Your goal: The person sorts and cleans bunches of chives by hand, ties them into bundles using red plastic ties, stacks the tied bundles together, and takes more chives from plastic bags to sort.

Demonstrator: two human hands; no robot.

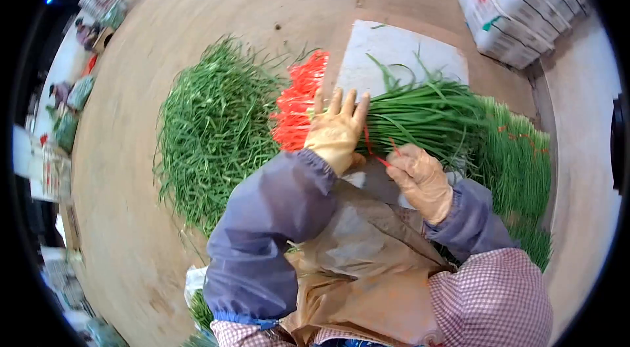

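Note:
My left hand (336,129), in a pale rubber glove, is spread flat over the left end of a bundle of garlic chives (430,107). Its fingers are stretched out and point away from me. A pile of red plastic ties (302,98) lies just left of that hand and partly under it. My right hand (423,180), also gloved, is closed near the bundle's front side. Pinched in its fingers is a red tie (371,149), which runs up beside the bundle. How far the tie goes around underneath is hidden.
A large heap of loose green leaves (216,130) lies on the floor to the left. A white board (400,45) sits beneath and behind the bundle. More tied chives (518,163) are stacked at right, near the wall. White crates (518,9) stand at the back right. Other people sit far left.

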